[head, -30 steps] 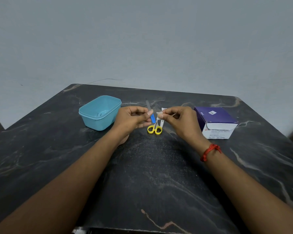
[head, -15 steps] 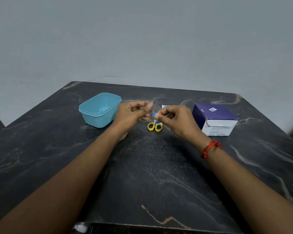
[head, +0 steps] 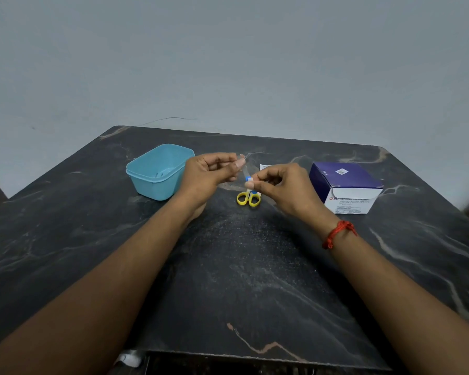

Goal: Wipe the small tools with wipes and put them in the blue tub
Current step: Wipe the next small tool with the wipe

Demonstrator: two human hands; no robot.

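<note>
Left hand (head: 211,171) pinches a thin tool (head: 244,173) by its tip; right hand (head: 279,188) pinches its blue end, above the scissors (head: 248,199). The tub (head: 160,171) is just left. A slack pinch could drop the tool.

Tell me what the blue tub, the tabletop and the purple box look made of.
Blue tub: likely plastic, smooth and semi-matte, with a moulded rim and even colour.
Tabletop: looks like polished dark stone, perhaps marble or granite, given the pale veins, fine speckles and soft sheen. A laminate copy cannot be ruled out.
Purple box: printed cardboard, with folded flap edges and a printed white front.
</note>
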